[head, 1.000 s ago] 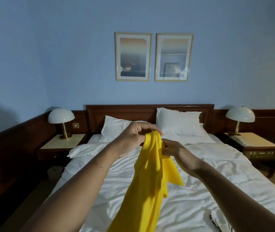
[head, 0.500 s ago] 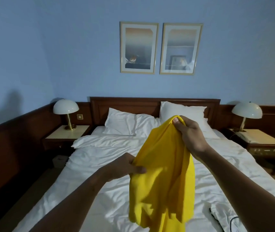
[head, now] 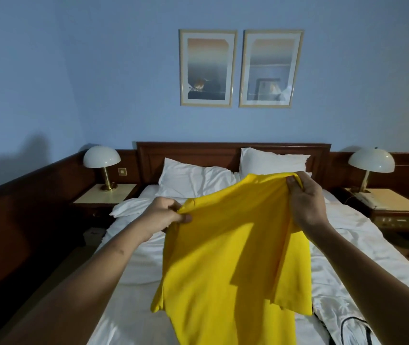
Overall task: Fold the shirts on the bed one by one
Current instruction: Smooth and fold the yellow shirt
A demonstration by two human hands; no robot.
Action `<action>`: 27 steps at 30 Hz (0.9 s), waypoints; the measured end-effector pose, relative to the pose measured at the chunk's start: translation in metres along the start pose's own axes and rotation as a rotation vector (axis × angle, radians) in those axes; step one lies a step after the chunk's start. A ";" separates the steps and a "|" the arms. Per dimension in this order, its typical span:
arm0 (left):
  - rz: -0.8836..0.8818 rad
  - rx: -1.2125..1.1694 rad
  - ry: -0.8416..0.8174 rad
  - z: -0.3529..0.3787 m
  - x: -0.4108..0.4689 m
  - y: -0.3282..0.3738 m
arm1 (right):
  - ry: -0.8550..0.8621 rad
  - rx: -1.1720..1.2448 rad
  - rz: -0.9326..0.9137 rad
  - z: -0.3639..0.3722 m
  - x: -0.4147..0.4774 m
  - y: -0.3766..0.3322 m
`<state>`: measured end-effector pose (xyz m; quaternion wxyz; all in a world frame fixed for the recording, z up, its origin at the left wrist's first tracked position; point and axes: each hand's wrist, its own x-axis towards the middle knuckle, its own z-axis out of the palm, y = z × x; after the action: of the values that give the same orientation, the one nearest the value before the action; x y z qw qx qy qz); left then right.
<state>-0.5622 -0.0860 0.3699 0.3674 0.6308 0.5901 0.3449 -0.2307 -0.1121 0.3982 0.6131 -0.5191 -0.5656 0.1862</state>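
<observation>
Head view: shirt [head: 230, 257] hung in the air above the bed [head: 133, 270]. Left hand [head: 166, 216] pinched one top edge; right hand [head: 305, 202] gripped the other, higher. Hands were apart, probably to open the cloth flat for folding. White garment [head: 335, 317] lay on the bed, lower right.

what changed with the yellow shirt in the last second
The left hand and right hand moved apart along the yellow shirt, the left one sinking lower, spreading the bunched cloth wide. Both still pinch its top edge above the bed.
</observation>
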 end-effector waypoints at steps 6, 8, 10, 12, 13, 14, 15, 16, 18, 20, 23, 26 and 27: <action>0.206 -0.016 0.358 -0.002 0.004 0.005 | 0.032 -0.095 -0.016 -0.005 -0.008 0.017; 0.271 -0.027 0.503 -0.006 0.001 0.012 | 0.058 -0.110 -0.017 -0.008 -0.009 0.021; 0.296 -0.066 0.505 -0.011 -0.003 0.016 | 0.088 -0.097 0.006 -0.011 -0.011 0.024; 0.279 -0.031 0.280 -0.002 -0.011 0.015 | 0.070 -0.067 0.019 -0.011 -0.016 0.023; 0.259 0.048 0.143 0.010 -0.015 0.012 | 0.037 -0.056 0.003 -0.009 -0.019 0.022; 0.233 0.138 0.029 0.026 -0.018 0.006 | -0.008 -0.050 -0.026 -0.006 -0.022 0.020; 0.201 0.204 -0.044 0.045 -0.021 -0.002 | -0.050 -0.046 -0.054 -0.003 -0.024 0.017; 0.177 0.215 -0.088 0.067 -0.023 -0.009 | -0.086 -0.041 -0.075 0.000 -0.025 0.014; 0.160 0.122 -0.161 0.109 -0.030 -0.019 | -0.139 -0.041 -0.104 0.005 -0.026 0.007; 0.088 0.004 -0.239 0.145 -0.036 -0.025 | -0.177 -0.030 -0.133 0.006 -0.028 0.000; -0.029 -0.114 -0.263 0.190 -0.038 -0.033 | -0.171 0.034 -0.147 -0.001 -0.031 -0.008; -0.094 -0.163 -0.160 0.213 -0.037 -0.042 | -0.134 0.105 -0.157 -0.017 -0.033 -0.016; -0.102 -0.174 -0.163 0.215 -0.038 -0.042 | -0.145 0.137 -0.150 -0.024 -0.033 -0.018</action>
<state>-0.3986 -0.1349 0.2279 0.4845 0.5915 0.5575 0.3233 -0.2253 -0.1564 0.4007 0.6170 -0.4172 -0.6317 0.2149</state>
